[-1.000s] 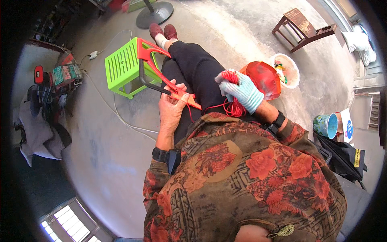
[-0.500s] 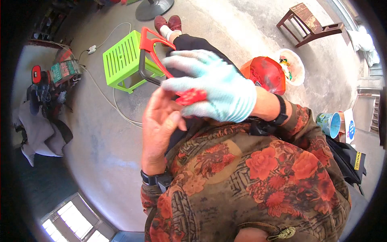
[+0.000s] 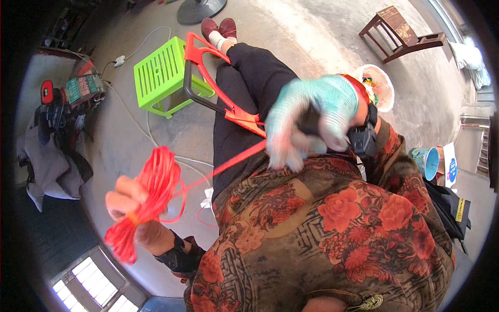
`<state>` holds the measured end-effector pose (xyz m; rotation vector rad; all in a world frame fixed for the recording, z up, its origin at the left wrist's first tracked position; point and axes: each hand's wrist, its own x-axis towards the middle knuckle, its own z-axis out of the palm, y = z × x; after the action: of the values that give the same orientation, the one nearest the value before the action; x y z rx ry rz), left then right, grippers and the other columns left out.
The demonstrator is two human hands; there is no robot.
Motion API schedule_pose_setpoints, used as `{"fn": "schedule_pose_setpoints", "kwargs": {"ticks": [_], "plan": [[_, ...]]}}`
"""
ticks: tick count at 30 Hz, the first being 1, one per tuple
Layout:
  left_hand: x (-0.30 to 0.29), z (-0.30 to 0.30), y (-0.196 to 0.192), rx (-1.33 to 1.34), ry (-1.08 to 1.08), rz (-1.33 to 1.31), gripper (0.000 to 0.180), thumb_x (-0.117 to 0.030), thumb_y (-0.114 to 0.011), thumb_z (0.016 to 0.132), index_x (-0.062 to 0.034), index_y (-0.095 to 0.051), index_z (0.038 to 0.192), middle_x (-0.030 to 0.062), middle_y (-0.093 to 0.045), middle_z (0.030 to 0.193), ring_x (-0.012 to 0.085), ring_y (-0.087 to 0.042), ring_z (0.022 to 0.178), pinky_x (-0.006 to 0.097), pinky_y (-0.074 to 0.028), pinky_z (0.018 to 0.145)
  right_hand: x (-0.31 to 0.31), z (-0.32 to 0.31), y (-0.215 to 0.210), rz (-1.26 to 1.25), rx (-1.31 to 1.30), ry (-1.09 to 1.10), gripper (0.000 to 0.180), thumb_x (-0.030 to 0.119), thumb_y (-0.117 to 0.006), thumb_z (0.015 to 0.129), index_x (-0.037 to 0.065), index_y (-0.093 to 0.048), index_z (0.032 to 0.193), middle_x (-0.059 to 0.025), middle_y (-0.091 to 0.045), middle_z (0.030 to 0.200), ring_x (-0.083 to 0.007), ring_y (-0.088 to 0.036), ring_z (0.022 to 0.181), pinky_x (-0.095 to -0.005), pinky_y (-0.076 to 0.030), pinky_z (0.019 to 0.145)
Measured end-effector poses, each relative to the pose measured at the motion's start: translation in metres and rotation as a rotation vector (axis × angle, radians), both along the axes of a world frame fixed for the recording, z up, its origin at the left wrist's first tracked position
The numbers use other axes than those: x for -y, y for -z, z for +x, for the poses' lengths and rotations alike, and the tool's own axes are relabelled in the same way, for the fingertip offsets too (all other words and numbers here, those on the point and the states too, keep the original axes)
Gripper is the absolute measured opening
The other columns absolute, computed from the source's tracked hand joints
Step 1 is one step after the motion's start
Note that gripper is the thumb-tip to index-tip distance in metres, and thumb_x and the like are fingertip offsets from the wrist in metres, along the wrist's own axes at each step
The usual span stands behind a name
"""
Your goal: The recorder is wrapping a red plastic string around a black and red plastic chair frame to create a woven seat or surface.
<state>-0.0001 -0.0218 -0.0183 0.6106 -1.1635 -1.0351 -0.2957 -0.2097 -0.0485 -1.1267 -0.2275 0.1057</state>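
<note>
Two hands: both yours, now well apart.
Left hand (image 3: 130, 208): closed around the red cord bundle (image 3: 150, 195), swung out over the floor since a second ago.
Right hand (image 3: 312, 122): gloved, blurred; you pinch the cord strand (image 3: 228, 166), now taut.
Red frame (image 3: 218, 93): on your lap.
Green stool (image 3: 166, 75): beside it.
Meaning: cord is being drawn out.

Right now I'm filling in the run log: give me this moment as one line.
left hand: grips red cord bundle, out to the side | right hand: gloved, blurred, at chest | red frame: on lap
</note>
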Motion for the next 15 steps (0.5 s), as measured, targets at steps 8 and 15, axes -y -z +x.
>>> {"fn": "schedule_pose_setpoints", "kwargs": {"ticks": [8, 15], "plan": [[0.061, -0.024, 0.09, 1.22, -0.751, 0.305, 0.011, -0.006, -0.071, 0.079, -0.0026, -0.067, 0.089, 0.0062, -0.064, 0.083, 0.0125, -0.06, 0.072, 0.026, -0.049, 0.065, 0.009, 0.067, 0.065, -1.399, -0.131, 0.993, 0.029, 0.027, -0.067, 0.08, 0.012, -0.064, 0.105, -0.0122, -0.063, 0.093, -0.0302, -0.064, 0.084, -0.0371, -0.052, 0.075], [0.086, -0.051, 0.127, 0.411, -0.364, 0.617, 0.017, 0.0, -0.065, 0.082, 0.0019, -0.064, 0.099, 0.0071, -0.067, 0.091, 0.0093, -0.061, 0.068, 0.025, -0.05, 0.058, 0.013, 0.091, 0.105, -1.159, 0.012, 1.094, 0.042, 0.033, -0.072, 0.076, 0.014, -0.062, 0.112, -0.0121, -0.059, 0.117, -0.0295, -0.061, 0.102, -0.0337, -0.049, 0.088]]}}
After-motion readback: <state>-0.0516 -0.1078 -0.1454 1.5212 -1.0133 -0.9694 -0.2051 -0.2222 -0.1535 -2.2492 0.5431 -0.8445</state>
